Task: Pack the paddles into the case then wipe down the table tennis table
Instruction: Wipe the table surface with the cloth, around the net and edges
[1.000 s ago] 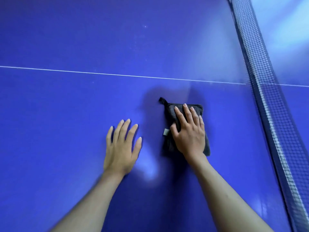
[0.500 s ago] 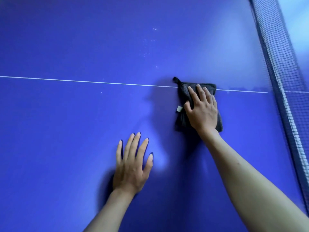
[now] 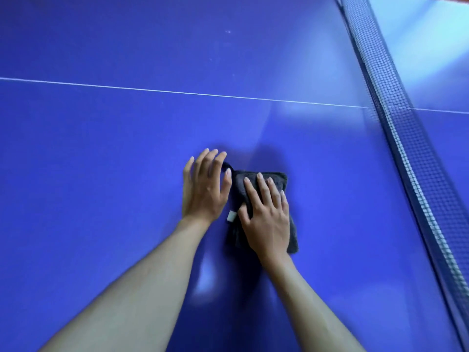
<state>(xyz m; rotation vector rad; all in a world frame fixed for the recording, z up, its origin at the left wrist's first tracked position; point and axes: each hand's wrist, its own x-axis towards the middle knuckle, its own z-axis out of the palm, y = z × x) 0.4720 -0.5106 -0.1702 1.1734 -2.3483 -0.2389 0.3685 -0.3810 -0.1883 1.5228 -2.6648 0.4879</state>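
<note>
Head view: folded dark cloth (image 3: 264, 199) lies flat on blue desk (image 3: 101, 174), long axis running away from the body. R hand (image 3: 266, 214) presses it flat-fingered; L hand (image 3: 204, 189) just beside, fingers spread, prob. hovering. Terry-like nap, loop at the far-left corner. Net (image 3: 396, 138) to the right.

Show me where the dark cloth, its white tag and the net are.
dark cloth (image 3: 275, 177): head view, top edge beyond the fingertips.
white tag (image 3: 231, 215): head view, middle of the tag.
net (image 3: 401, 128): head view, mesh near the white line.
</note>
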